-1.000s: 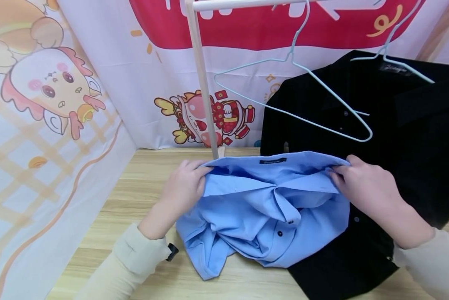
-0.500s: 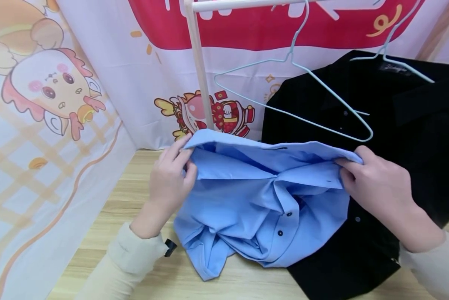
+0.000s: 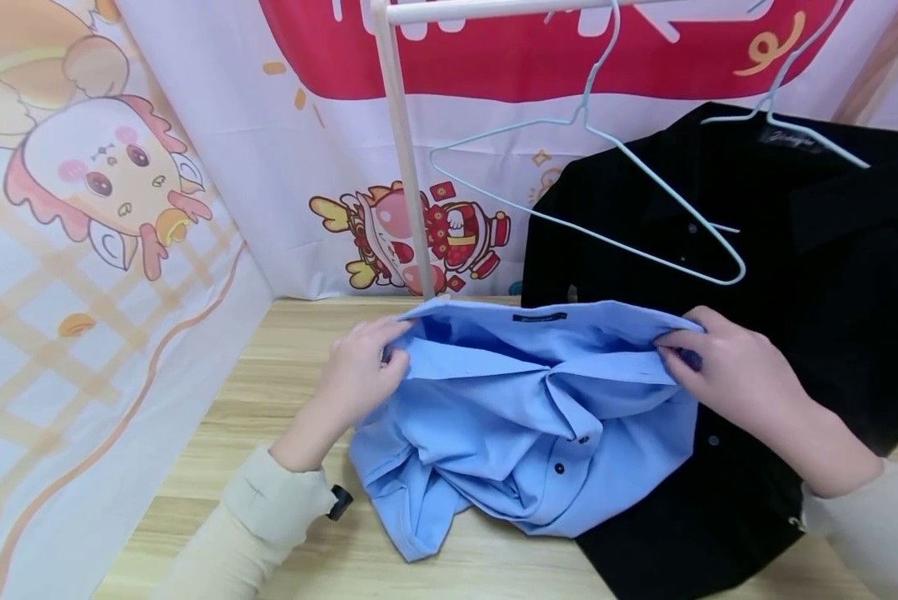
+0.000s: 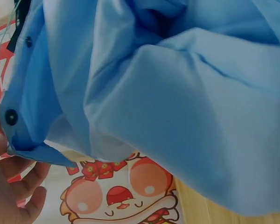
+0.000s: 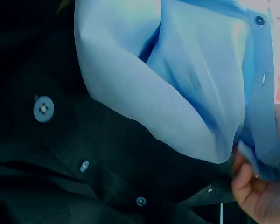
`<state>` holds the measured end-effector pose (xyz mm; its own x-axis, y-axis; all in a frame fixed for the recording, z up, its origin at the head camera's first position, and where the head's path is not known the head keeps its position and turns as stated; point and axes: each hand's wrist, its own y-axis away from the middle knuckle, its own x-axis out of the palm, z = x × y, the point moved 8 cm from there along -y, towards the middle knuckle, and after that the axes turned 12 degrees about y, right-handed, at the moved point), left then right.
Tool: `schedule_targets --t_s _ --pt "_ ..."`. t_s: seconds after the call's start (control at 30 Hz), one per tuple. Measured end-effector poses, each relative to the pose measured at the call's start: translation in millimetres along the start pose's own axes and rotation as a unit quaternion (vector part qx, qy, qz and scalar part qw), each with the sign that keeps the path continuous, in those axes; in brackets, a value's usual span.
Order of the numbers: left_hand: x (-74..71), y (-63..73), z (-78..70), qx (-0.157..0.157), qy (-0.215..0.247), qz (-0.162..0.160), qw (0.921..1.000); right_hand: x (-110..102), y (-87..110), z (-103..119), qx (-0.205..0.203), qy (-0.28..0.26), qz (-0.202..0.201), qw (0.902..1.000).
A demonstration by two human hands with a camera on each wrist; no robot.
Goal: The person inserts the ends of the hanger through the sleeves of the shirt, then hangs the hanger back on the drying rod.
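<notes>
A light blue button-up shirt (image 3: 486,442) lies bunched on the table, its collar edge raised and stretched between my two hands. With thumb and fingers my left hand (image 3: 362,367) grips the left end of the collar. The right hand (image 3: 741,379) pinches the right end. A dark label (image 3: 540,317) shows inside the neck, and dark buttons (image 3: 559,468) run down the front. In the left wrist view the left hand (image 4: 16,186) is at the collar's buttoned corner. The right wrist view has the right hand (image 5: 259,191) holding a folded collar end.
A pale green wire hanger (image 3: 586,104) hangs from the rack's rail (image 3: 494,10) behind the blue shirt. To the right, a black shirt (image 3: 854,333) hangs on another hanger and drapes onto the wooden table (image 3: 246,383). The rack's post (image 3: 402,142) stands behind the collar.
Half a second ago the hands had raised the collar edge and spread farther apart. Now they have lowered it and come closer together, and the neck label shows again.
</notes>
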<state>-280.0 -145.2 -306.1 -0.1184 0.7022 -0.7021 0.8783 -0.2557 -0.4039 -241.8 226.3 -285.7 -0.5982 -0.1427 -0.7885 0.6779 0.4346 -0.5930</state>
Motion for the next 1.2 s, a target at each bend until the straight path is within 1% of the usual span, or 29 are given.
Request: schedule_targets --t_s 0.07,0.17,0.23,0.3,0.4,0.47,0.57,0.63,0.7,0.77,0.8,0.87,0.9,0.97,1.03,1.1,1.2 --pt "0.1 -1.0 1.2 -0.012 0.02 0.014 0.9996 -5 0.7 -1 -0.017 -0.028 -0.039 0.9987" --pt "0.5 -1.2 -0.1 -0.012 0.034 0.029 0.9989 -13 1.8 -3 -0.029 -0.062 -0.097 0.993" --pt "-0.7 -0.7 -1.8 -0.004 0.044 0.025 0.9987 -19 2.5 -3 -0.035 -0.071 -0.127 0.9887" --pt "-3.3 0.0 -3.8 0.011 0.055 0.011 0.9984 -25 3.0 -2 -0.04 -0.078 -0.15 0.9847" --pt "-9.7 0.9 -7.9 0.046 0.07 -0.025 0.9962 -32 3.2 0 -0.046 -0.072 -0.173 0.9813" --pt "-15.0 1.6 -12.8 0.082 0.075 -0.054 0.9923 -37 2.7 1 -0.045 -0.065 -0.184 0.9797" --pt "-24.4 4.0 -24.3 0.142 0.071 -0.096 0.9827 -43 2.2 2 -0.045 -0.051 -0.196 0.9782" --pt "-30.7 6.6 -32.4 0.179 0.062 -0.121 0.9745 -45 2.8 2 -0.045 -0.048 -0.203 0.9769" --pt "-35.5 8.9 -38.0 0.204 0.049 -0.137 0.9681 -46 3.6 1 -0.045 -0.044 -0.206 0.9765" --pt "-36.9 10.4 -40.0 0.218 0.03 -0.141 0.9651 -43 5.5 -1 -0.044 -0.042 -0.2 0.9779" --pt "-36.3 11.0 -39.6 0.223 0.022 -0.138 0.9649 -41 7.0 -3 -0.041 -0.046 -0.193 0.9792" --pt "-32.7 11.4 -35.2 0.221 0.007 -0.118 0.968 -35 10.3 -6 -0.032 -0.053 -0.173 0.983" --pt "-30.5 11.4 -32.3 0.217 0.002 -0.106 0.9703 -31 12.4 -8 -0.027 -0.059 -0.161 0.9848" --pt "-25.8 11.1 -24.2 0.199 0.002 -0.077 0.9769 -26 16.2 -12 -0.017 -0.076 -0.142 0.9867" --pt "-22.2 10.6 -15.8 0.177 0.017 -0.047 0.983 -23 18.6 -13 -0.011 -0.089 -0.132 0.9872" --pt "-19.9 10.0 -9.5 0.155 0.05 -0.021 0.9864 -23 19.4 -13 -0.01 -0.1 -0.13 0.9863" --pt "-17.5 8.9 -4.2 0.131 0.113 0.007 0.985 -26 19.0 -14 -0.004 -0.117 -0.137 0.9836"
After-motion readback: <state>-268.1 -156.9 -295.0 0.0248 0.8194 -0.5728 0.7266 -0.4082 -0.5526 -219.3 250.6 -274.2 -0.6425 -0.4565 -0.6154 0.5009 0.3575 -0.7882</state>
